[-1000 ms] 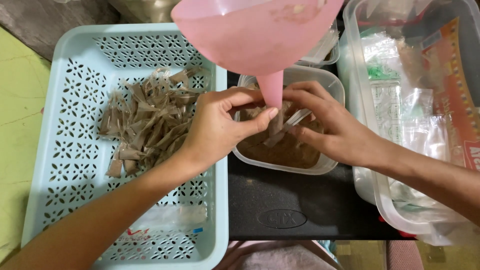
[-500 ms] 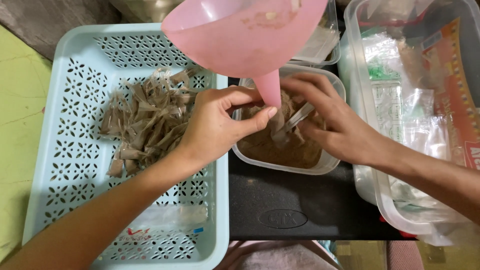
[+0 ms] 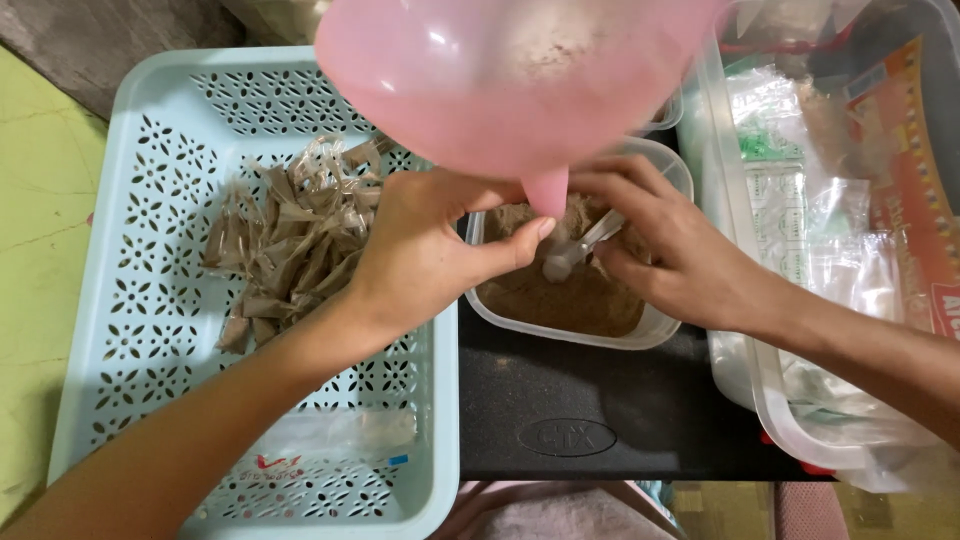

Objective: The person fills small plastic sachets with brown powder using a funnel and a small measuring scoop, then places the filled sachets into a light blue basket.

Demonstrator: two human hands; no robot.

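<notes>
- I see my left hand point(image 3: 420, 255) pinched shut right under the spout of the pink funnel point(image 3: 510, 85). Prob. gripping a small bag there, but the bag itself is hidden, can't confirm.
- My right hand point(image 3: 670, 255) is closed on a small clear plastic spoon point(image 3: 580, 250), bowl end down over the brown powder point(image 3: 560, 295).
- Powder sits in a clear rounded tub point(image 3: 650, 335) on the black surface point(image 3: 570, 410), between the light blue basket point(image 3: 150, 300) and the big clear bin point(image 3: 760, 370).
- To do this well, IMO: keep the pinch tight and centred under the spout, level the scoop before lifting, tip slowly so nothing spills over the rim.
- Funnel: smooth, glossy, translucent pink w/ dusty residue inside. Powder looks fine, dry, a bit clumpy.
- Basket: hard plastic, perforated flower pattern. Holds a pile of small filled packets point(image 3: 290, 240), crinkly clear film, brown inside.
- Bin holds loose shiny plastic wrappers point(image 3: 800, 200).
</notes>
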